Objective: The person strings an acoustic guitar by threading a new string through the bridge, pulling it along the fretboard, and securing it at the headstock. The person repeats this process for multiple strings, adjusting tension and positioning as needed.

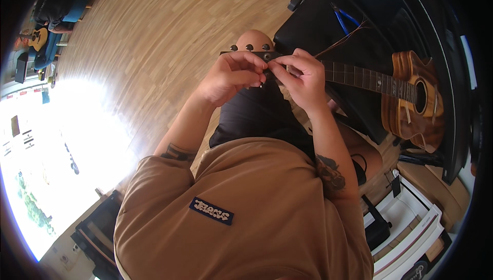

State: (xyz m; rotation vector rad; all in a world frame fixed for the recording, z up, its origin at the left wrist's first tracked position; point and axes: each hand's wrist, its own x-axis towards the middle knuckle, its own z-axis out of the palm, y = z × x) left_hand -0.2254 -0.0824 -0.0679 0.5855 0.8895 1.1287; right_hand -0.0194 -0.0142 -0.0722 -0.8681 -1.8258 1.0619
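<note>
An acoustic guitar (390, 110) with a wood-grained body lies to the right, its dark fretted neck (354, 76) running left toward my knee. The headstock, with several dark tuning pegs (249, 47) along its far edge, rests by the knee, partly covered by my hands. My left hand (231, 76) is closed in a pinch over the headstock. Facing it, my right hand (303, 77) pinches too, and the fingertips of both nearly meet. Whatever sits between those fingertips is too small to make out. A small metal peg shows just below the left fingers.
Blue-handled pliers (341, 20) and loose copper-coloured strings (346, 37) lie on a black surface at the far right. A black case wall (436, 18) curves along the right. Far left, a person (54, 2) sits near another guitar (38, 39). White-and-black equipment (411, 228) stands at lower right.
</note>
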